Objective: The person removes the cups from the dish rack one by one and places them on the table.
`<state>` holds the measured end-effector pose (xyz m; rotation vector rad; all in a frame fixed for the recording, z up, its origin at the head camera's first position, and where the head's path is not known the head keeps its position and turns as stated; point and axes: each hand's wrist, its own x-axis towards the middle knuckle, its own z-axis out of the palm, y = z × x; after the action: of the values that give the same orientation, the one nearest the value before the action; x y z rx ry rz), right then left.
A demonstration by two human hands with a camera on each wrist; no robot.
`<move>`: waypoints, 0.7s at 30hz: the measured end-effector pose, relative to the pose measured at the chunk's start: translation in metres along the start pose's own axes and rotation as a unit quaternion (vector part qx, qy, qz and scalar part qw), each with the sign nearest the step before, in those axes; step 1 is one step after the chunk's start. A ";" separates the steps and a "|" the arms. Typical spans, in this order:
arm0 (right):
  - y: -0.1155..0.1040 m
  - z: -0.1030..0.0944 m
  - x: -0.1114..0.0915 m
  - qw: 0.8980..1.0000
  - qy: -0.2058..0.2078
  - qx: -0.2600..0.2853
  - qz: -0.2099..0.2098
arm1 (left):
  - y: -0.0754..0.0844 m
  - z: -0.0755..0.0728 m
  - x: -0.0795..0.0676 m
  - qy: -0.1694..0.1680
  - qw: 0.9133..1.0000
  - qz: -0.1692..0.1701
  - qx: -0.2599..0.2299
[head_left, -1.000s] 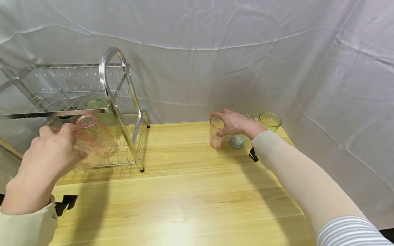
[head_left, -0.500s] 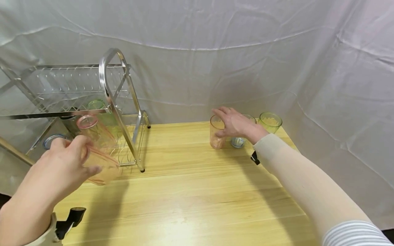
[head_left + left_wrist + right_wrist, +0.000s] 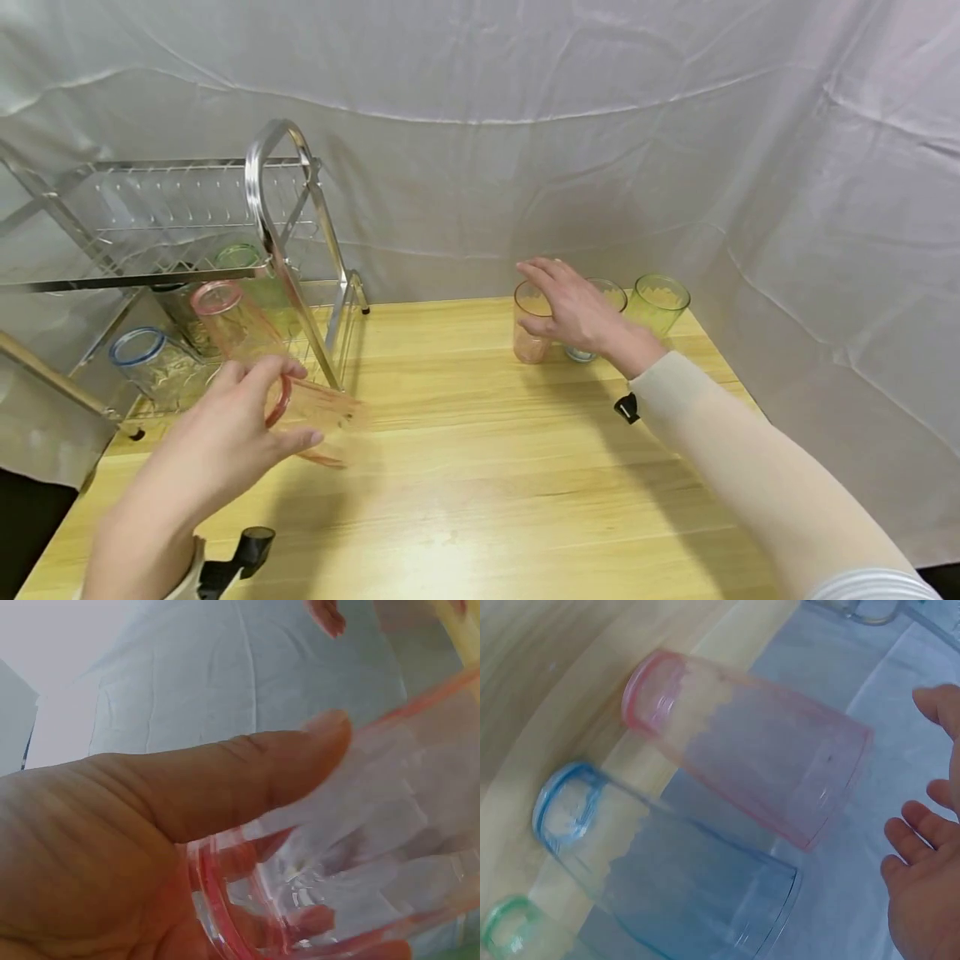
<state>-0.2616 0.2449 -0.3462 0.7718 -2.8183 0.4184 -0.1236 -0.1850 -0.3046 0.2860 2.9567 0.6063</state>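
My left hand (image 3: 225, 442) grips a clear pink drinking glass (image 3: 324, 412) round its base. This glass lies tilted in the air above the table, its mouth pointing right. In the left wrist view, the thumb is along one side and the other fingers show through the glass (image 3: 375, 825). Near the table's back edge, my right hand (image 3: 581, 312) hovers by an upright pink glass (image 3: 531, 342). The right wrist view has its relaxed fingers apart from that glass (image 3: 757, 750). A blue-tinted glass (image 3: 697, 877) stands beside it, then a green glass (image 3: 660, 304).
At the left stands a two-tier metal dish rack (image 3: 258, 200). On its lower tier are upside-down glasses: a blue-rimmed one (image 3: 161, 362), a pink one (image 3: 236, 321), a green one (image 3: 266, 292) and a dark one (image 3: 180, 304). Grey cloth (image 3: 450, 167) hangs behind the wooden table (image 3: 450, 483).
My left hand has carried the pink glass out of the rack, rightward and toward me. My right hand has risen slightly off the standing pink glass.
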 end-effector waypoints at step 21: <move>-0.055 0.043 -0.039 0.948 0.277 0.149 -0.050 | 0.033 0.058 0.046 0.008 0.939 0.048 -0.340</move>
<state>-0.2043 0.2042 -0.3846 0.7071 -2.2083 0.9008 -0.1550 -0.1238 -0.3480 0.3478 2.5417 1.5737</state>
